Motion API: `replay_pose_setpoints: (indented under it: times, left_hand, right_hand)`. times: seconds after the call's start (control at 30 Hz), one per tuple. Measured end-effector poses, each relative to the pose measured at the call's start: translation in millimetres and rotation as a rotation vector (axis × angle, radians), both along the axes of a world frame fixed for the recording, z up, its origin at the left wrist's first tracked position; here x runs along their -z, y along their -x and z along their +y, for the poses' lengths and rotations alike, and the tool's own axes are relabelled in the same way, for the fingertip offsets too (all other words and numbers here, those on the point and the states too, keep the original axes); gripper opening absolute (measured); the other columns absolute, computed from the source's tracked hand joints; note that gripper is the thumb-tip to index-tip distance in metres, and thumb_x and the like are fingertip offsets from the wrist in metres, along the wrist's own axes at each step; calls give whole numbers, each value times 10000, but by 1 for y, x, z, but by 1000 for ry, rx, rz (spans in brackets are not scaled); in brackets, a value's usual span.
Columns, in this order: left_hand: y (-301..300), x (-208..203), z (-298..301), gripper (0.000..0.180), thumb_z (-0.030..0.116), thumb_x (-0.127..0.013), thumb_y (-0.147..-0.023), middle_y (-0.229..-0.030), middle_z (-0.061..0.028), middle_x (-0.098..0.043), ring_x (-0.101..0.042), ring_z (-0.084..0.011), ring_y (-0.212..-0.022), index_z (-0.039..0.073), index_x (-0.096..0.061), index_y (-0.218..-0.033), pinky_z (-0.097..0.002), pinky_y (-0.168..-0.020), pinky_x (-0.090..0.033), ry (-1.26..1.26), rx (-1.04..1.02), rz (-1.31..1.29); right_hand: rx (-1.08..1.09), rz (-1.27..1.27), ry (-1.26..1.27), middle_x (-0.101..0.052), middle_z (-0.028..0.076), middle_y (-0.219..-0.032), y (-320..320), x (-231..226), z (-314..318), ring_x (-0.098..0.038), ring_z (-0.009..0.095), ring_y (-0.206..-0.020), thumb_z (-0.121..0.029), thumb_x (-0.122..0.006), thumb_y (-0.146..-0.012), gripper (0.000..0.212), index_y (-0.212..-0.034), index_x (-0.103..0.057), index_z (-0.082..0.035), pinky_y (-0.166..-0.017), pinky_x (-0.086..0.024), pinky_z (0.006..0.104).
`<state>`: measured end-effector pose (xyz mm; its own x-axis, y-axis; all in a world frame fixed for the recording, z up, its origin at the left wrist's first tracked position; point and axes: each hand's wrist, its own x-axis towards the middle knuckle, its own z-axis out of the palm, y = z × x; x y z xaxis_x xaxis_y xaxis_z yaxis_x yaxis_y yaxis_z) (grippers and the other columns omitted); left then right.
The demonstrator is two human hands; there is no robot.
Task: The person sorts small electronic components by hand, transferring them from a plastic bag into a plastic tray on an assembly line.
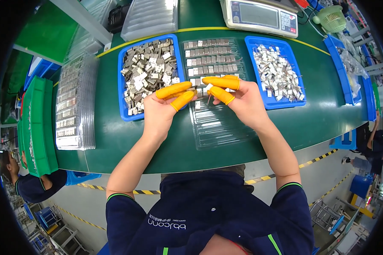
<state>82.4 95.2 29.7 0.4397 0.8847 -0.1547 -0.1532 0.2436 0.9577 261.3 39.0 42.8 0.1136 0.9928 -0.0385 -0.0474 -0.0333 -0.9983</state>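
Observation:
Yellow finger cots cover the thumb and fingertips of both my hands. My left hand pinches a small dark part, mostly hidden by the fingertips. Close beside it, my right hand grips a small white block with thin wire leads. Both hands are held over a clear plastic tray with rows of small grey-and-white blocks in its far part. Left of the tray, a blue bin holds many loose grey-and-white blocks. A second blue bin, on the right, contains white blocks with leads.
A stack of filled clear trays stands at the left, with green bins past it. Behind the work are clear trays and a digital scale. A blue bin with plastic bags stands right. Another person sits at left.

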Motion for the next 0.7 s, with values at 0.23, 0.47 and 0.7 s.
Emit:
replay_pose_setpoints:
  times: [0.23,0.47,0.7]
  left_hand:
    - [2,2,-4,249,-15,-624,-756,-911,-141,-630,-624,-187,-822,-82,-589,-994,-256,-798,-480,20,-48,-10]
    - [3,8,-7,205,-37,-609,-760,-900,-142,-631,-629,-208,-814,-76,-602,-962,-283,-783,-498,-43,31,11]
    - [2,9,-9,196,-40,-615,-753,-894,-143,-631,-629,-213,-813,-75,-609,-945,-287,-780,-499,-61,26,-11]
  right_hand:
    - [-7,140,86,-605,67,-867,7,5,0,-581,106,-770,-19,-616,-777,226,-995,-583,31,-712,-481,212]
    - [0,120,56,-610,108,-926,7,8,-4,-602,154,-826,9,-632,-758,207,-952,-574,52,-720,-509,267]
    - [47,-75,-67,-635,67,-886,6,12,-8,-603,106,-774,-10,-642,-743,170,-906,-622,32,-711,-484,214]
